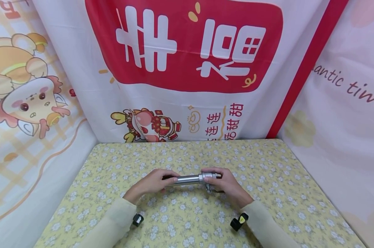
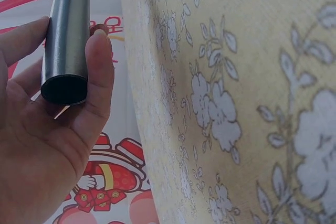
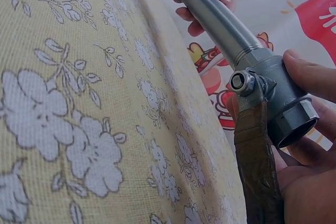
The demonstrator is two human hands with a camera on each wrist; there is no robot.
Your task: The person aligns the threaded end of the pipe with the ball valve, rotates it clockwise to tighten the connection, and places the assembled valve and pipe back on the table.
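A smooth silver metal pipe (image 1: 188, 179) is joined at one end to a ball valve (image 3: 270, 80). My left hand (image 1: 157, 181) grips the pipe near its free end, thumb on one side and fingers on the other. In the left wrist view the round open mouth of the pipe (image 2: 67, 51) faces the camera. Around the valve body curl the thumb and fingers of my right hand (image 1: 225, 181). A hex nut (image 3: 242, 82) fixes the valve's flat lever (image 3: 253, 161), covered in brown, and the lever hangs downward. The assembly lies nearly level, close over the table.
Under both hands spreads a yellow tablecloth (image 1: 187, 220) with white flowers. A printed white and red cloth (image 1: 187, 100) hangs behind the table's back edge. Patterned cloths hang at the left (image 1: 60, 162) and right (image 1: 335, 137). Black devices sit at both wrists.
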